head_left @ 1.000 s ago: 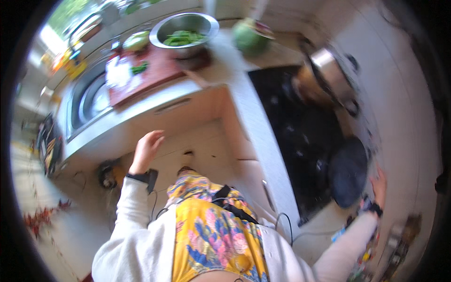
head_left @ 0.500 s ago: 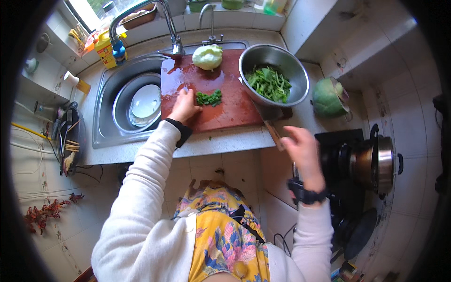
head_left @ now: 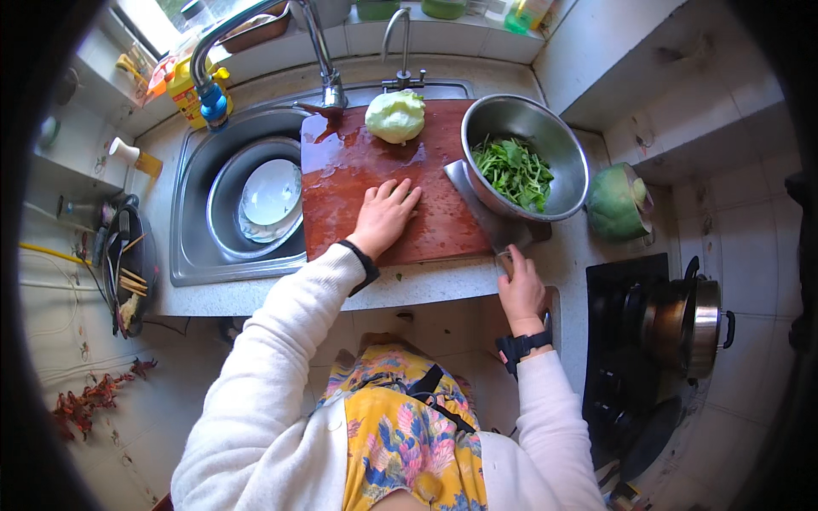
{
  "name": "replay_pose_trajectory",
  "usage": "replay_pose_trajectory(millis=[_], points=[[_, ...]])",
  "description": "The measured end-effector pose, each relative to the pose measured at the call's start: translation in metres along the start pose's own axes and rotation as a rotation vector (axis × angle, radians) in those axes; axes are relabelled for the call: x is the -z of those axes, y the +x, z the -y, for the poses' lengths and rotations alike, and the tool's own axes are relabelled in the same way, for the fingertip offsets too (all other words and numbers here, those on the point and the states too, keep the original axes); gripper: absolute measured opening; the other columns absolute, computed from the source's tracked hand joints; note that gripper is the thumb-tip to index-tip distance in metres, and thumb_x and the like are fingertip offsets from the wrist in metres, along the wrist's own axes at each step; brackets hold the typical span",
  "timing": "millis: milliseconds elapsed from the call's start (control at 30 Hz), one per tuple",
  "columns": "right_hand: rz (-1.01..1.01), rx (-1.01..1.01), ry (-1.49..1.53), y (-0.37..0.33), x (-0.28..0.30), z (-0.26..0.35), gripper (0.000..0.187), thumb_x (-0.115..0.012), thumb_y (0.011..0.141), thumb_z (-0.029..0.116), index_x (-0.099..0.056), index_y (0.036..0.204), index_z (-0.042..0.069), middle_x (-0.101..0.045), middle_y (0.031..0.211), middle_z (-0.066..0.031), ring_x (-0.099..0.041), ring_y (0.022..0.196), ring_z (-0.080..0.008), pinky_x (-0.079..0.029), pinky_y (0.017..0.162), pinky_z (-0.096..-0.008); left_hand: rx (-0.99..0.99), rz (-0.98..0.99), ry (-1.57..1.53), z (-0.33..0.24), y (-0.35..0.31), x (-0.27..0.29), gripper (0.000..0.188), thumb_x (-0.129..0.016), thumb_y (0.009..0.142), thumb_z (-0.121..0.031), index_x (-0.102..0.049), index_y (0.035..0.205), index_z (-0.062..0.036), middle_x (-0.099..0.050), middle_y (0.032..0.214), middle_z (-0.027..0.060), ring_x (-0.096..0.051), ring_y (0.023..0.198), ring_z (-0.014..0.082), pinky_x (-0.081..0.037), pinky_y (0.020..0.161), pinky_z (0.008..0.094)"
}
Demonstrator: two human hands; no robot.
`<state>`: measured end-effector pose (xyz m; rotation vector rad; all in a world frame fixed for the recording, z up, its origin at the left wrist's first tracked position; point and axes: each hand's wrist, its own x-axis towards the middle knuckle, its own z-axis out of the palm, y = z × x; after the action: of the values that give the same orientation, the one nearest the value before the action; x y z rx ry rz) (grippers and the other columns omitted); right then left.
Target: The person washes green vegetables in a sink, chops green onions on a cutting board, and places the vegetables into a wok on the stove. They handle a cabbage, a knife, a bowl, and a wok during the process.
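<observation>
My left hand (head_left: 383, 220) rests on the red-brown cutting board (head_left: 336, 192), palm down with its fingers stretched out. The small pile of chopped greens is out of sight; whether it lies beneath the palm I cannot tell. At the board's right edge my right hand (head_left: 522, 292) is closed round the handle of a kitchen knife (head_left: 483, 209). Its broad blade points away from me, partly hidden by a steel bowl (head_left: 573, 136) of leafy greens (head_left: 513, 173). A pale green cabbage (head_left: 395, 117) sits at the back of the board.
On the left, the sink (head_left: 183, 226) holds a metal basin (head_left: 216, 192) with white dishes (head_left: 271, 190) under a tap (head_left: 332, 85). A large green vegetable (head_left: 615, 204) stands right of the bowl. Farther right are a black stove (head_left: 601, 315) and a steel pot (head_left: 704, 328).
My left hand has moved right, from beside the chopped greens to lying flat on the board. My right hand has come in to the knife handle and closed on it.
</observation>
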<state>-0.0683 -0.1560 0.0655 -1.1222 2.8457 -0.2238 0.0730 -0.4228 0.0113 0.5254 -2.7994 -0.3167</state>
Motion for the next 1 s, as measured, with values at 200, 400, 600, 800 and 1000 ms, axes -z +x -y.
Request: replay_pose_trajectory(millis=[200,400,600,800,1000], points=[[-0.015,0.074,0.232,-0.025,0.019,0.023,0.053,-0.064,0.073,0.012,-0.055,0.125,0.020,-0.060,0.094,-0.0125,-0.063,0.085,-0.0344,-0.052,0.072,-0.0446,-0.103,-0.007,-0.128,0.027,-0.024,0.009,0.044,-0.055,0.085,-0.015,-0.052,0.128,-0.0088,-0.053,0.129,0.0112,-0.049,0.119,0.0310,-0.040,0.099,0.0415],[0.246,-0.128,0.883,-0.046,0.040,0.038,0.031,-0.060,0.087,0.016,-0.055,0.116,0.008,-0.059,0.071,-0.0080,-0.061,0.064,-0.0216,-0.051,0.058,-0.0314,0.214,0.045,-0.246,0.030,-0.039,0.039,0.072,-0.079,0.070,-0.020,-0.048,0.133,-0.0065,-0.048,0.133,0.0157,-0.046,0.121,0.0343,-0.039,0.102,0.0428],[0.686,-0.570,1.293,-0.066,0.043,0.040,0.020,-0.049,0.098,0.028,-0.051,0.093,0.008,-0.054,0.066,-0.0016,-0.050,0.050,-0.0092,-0.043,0.045,-0.0241,0.229,0.052,-0.369,0.028,-0.038,0.046,0.061,-0.079,0.065,-0.010,-0.053,0.120,-0.0051,-0.053,0.107,0.0158,-0.052,0.104,0.0353,-0.045,0.089,0.0392],[0.812,-0.620,1.478,-0.088,0.025,0.032,0.023,-0.048,0.099,0.033,-0.048,0.096,0.010,-0.054,0.066,-0.0021,-0.049,0.048,-0.0105,-0.042,0.045,-0.0247,0.432,0.023,-0.511,0.012,-0.050,0.032,0.044,-0.076,0.068,-0.004,-0.057,0.108,-0.0046,-0.054,0.099,0.0142,-0.060,0.086,0.0290,-0.050,0.076,0.0361],[0.903,-0.547,1.495,-0.092,-0.002,0.054,0.025,-0.047,0.098,0.037,-0.045,0.098,0.012,-0.053,0.066,-0.0025,-0.049,0.048,-0.0109,-0.043,0.044,-0.0242,0.625,-0.077,-0.803,0.000,-0.051,0.008,0.036,-0.076,0.073,-0.004,-0.060,0.105,-0.0002,-0.055,0.095,0.0108,-0.060,0.077,0.0182,-0.051,0.068,0.0300]])
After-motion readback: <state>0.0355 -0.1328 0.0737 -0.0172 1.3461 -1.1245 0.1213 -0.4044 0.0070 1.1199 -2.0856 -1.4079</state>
